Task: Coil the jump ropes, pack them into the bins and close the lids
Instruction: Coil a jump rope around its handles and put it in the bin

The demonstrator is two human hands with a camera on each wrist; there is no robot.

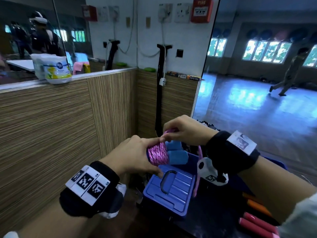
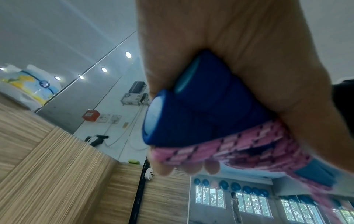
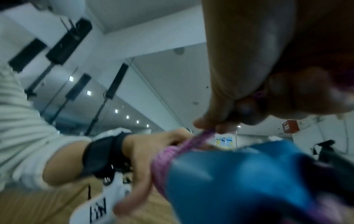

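Note:
A pink-and-black jump rope is wound in tight turns round its two blue foam handles. My left hand grips this bundle from the left, above a blue bin lid. In the left wrist view the handles and the rope sit in my palm. My right hand pinches the rope's free strand just above the bundle. The right wrist view shows that strand running from my fingertips down to the coil. A loose tail of pink rope hangs to the right. The blue bin has its lid down, with a dark handle.
A wood-panelled wall stands close on the left, with a corner behind the bin. Red and orange handles lie at the lower right on a dark surface. A second blue bin's rim shows behind my right wrist. Mirrors reflect a person walking.

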